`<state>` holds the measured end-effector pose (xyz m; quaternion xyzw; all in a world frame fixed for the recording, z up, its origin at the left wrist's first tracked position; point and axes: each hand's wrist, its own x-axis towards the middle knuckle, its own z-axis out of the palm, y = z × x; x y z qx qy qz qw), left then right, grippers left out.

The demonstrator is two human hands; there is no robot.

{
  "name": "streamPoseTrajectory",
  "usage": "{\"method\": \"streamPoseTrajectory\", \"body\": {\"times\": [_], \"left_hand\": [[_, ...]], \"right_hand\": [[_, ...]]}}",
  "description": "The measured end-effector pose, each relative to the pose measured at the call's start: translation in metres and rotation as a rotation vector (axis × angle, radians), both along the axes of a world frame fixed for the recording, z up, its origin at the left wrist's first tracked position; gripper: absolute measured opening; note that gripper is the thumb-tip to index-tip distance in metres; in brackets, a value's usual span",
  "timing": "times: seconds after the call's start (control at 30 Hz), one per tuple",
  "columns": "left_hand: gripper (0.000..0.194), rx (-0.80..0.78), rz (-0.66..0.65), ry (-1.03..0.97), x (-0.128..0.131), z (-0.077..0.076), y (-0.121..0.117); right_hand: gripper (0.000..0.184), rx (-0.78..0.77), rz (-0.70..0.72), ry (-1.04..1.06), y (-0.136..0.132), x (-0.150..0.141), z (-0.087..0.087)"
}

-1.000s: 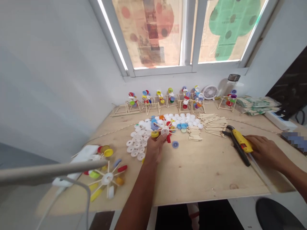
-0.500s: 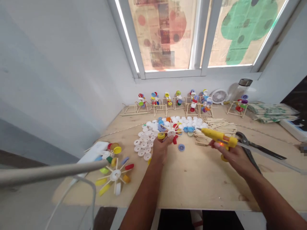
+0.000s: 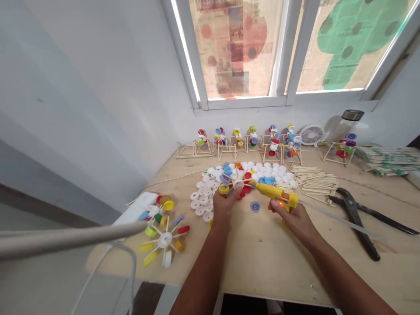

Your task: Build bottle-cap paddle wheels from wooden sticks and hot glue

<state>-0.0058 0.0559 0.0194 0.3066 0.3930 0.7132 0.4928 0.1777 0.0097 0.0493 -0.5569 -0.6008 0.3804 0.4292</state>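
Between the fingers of my left hand (image 3: 226, 208) is a small wheel (image 3: 238, 184) made of a white bottle cap with wooden sticks fanning out, some tipped with coloured caps. My right hand (image 3: 292, 218) grips a yellow hot glue gun (image 3: 275, 194), its light glowing orange. The gun's nozzle points left, close to the end of one stick on the wheel; whether they touch I cannot tell. A loose blue-purple cap (image 3: 255, 206) lies on the table just below. Part of the wheel is hard to separate from the caps behind it.
White caps (image 3: 203, 199) spread behind my left hand, with wooden sticks (image 3: 315, 181) to their right. Black pliers (image 3: 356, 218) lie at right. Another capped wheel (image 3: 165, 239) sits at left by a white power strip (image 3: 138, 212). Stick frames (image 3: 226, 151) and a fan (image 3: 311, 134) line the wall.
My right hand has brought the glue gun leftward to the wheel, uncovering the pliers. My left hand keeps hold of the wheel. The whole view has shifted slightly.
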Motion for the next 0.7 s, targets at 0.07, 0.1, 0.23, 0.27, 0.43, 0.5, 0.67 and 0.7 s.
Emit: {"method": "streamPoseTrajectory", "body": {"times": [0.07,0.1,0.23,0.27,0.43,0.5,0.67,0.7], "left_hand": [[0.035,0.005,0.006,0.047,0.000,0.001,-0.001],[0.034,0.004,0.013,0.062,0.001,0.002,-0.002],[0.032,-0.013,0.029,0.095,0.004,0.010,-0.007],[0.031,-0.013,0.030,0.102,0.005,0.012,-0.008],[0.034,-0.015,0.021,0.146,0.008,0.019,-0.012],[0.036,-0.022,0.019,0.153,0.009,0.020,-0.012],[0.038,-0.027,0.034,0.157,0.010,0.022,-0.012],[0.037,-0.029,0.037,0.157,0.010,0.022,-0.012]], "right_hand": [[0.044,-0.001,-0.015,0.012,0.000,0.000,-0.005],[0.044,-0.001,-0.024,0.013,-0.001,0.000,-0.006],[0.042,0.000,-0.010,0.006,-0.001,0.000,-0.007],[0.042,-0.004,0.001,0.009,-0.001,0.000,-0.007],[0.039,0.000,0.011,0.001,-0.001,-0.001,-0.008],[0.039,0.009,-0.008,-0.006,-0.002,-0.001,-0.007],[0.041,0.044,-0.008,-0.028,-0.003,-0.002,-0.006],[0.042,0.051,-0.008,-0.043,-0.003,-0.002,-0.005]]}}
